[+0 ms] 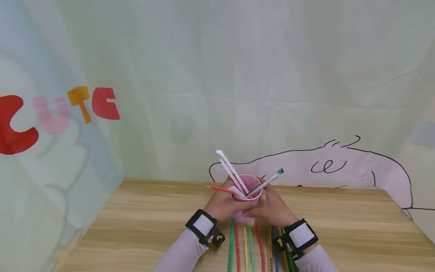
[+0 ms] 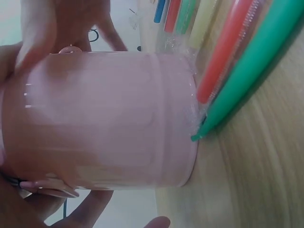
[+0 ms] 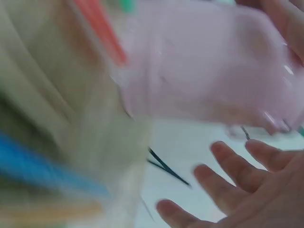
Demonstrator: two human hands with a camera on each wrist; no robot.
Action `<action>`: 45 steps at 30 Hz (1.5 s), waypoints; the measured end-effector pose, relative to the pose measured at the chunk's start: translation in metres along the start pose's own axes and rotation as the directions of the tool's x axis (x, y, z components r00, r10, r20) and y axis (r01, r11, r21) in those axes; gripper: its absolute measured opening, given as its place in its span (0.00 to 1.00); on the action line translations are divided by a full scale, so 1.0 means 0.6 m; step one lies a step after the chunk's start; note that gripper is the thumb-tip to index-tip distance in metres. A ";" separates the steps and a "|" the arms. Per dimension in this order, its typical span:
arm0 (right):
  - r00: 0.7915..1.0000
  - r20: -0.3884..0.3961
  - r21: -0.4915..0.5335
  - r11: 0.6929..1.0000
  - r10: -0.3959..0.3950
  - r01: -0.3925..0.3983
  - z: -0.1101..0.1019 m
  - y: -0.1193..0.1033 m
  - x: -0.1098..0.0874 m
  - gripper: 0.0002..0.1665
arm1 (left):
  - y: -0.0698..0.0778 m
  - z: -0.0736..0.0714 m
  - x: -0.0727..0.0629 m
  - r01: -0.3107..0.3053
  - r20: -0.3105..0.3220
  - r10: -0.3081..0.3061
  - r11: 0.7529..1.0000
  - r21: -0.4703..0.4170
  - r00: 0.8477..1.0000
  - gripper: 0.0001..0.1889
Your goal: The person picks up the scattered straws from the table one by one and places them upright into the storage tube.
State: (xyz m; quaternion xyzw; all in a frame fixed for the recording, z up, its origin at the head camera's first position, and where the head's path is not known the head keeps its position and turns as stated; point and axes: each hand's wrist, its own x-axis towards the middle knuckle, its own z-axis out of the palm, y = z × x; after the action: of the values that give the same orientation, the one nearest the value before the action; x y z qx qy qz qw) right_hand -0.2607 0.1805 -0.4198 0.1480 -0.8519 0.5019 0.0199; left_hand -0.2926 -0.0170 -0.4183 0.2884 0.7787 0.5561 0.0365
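A small pink bucket (image 1: 249,182) with side lugs stands between both hands, its base close to the table in the left wrist view. White paper-wrapped straws (image 1: 234,172), a straw with a green end (image 1: 268,182) and an orange-red stick (image 1: 221,188) lean out of it. My left hand (image 1: 222,204) holds the bucket's left side, its fingers passing behind. My right hand (image 1: 273,206) is at the right side, thumb toward the front. In the blurred right wrist view its fingers (image 3: 232,175) are spread and apart from the bucket wall.
Several coloured straws lie in a row on the wooden table (image 1: 153,223) before the bucket, among them a green straw (image 1: 231,245), a red straw (image 1: 259,241) and a blue straw (image 1: 275,257). A printed curtain (image 1: 238,75) hangs behind the table's far edge.
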 end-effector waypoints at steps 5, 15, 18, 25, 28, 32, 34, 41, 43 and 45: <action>0.993 -0.032 -0.224 0.967 0.113 -0.117 -0.071 -0.020 -0.041 0.54 | 0.006 0.003 0.005 -0.001 0.018 0.001 1.000 -0.010 1.000 0.35; 0.935 0.017 -0.482 0.822 0.354 -0.302 -0.163 0.002 -0.133 0.13 | 0.009 -0.011 -0.001 0.028 -0.009 -0.028 0.999 -0.018 1.000 0.34; 0.910 0.000 -0.525 0.774 0.416 -0.354 -0.156 0.021 -0.151 0.11 | 0.006 -0.016 -0.001 0.030 -0.015 -0.030 0.999 -0.013 0.999 0.35; 0.876 -0.016 -0.540 0.733 0.482 -0.413 -0.124 0.048 -0.164 0.13 | -0.001 -0.020 -0.002 0.053 -0.026 -0.053 0.999 -0.011 0.998 0.38; 0.876 -0.033 -0.553 0.721 0.481 -0.417 -0.120 0.052 -0.163 0.14 | -0.002 -0.017 0.000 0.054 -0.028 -0.055 0.998 -0.012 0.998 0.37; 0.883 -0.037 -0.564 0.720 0.467 -0.405 -0.125 0.053 -0.165 0.17 | 0.000 -0.010 0.002 0.032 -0.019 -0.033 0.998 -0.059 0.999 0.36; 0.887 -0.048 -0.557 0.724 0.459 -0.406 -0.135 0.047 -0.168 0.17 | 0.001 -0.007 0.001 0.021 -0.012 -0.023 0.996 -0.084 1.000 0.35; 0.919 -0.081 -0.467 0.800 0.385 -0.376 -0.210 -0.020 -0.162 0.12 | 0.004 -0.004 -0.001 0.019 -0.013 -0.020 0.997 -0.077 1.000 0.36; 0.920 -0.073 -0.400 0.833 0.386 -0.382 -0.225 -0.044 -0.159 0.10 | 0.004 -0.005 -0.001 0.029 -0.019 -0.031 0.997 -0.071 0.999 0.36; 0.930 -0.049 -0.319 0.877 0.364 -0.360 -0.232 -0.065 -0.156 0.10 | 0.004 -0.006 -0.002 0.043 -0.023 -0.044 0.997 -0.067 0.999 0.36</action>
State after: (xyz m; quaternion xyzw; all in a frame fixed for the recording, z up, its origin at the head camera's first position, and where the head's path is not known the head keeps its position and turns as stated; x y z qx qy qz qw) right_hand -0.1767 0.3046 -0.3349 -0.0158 -0.9351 0.3496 -0.0554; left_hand -0.2920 -0.0204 -0.4153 0.2632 0.7661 0.5844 0.0487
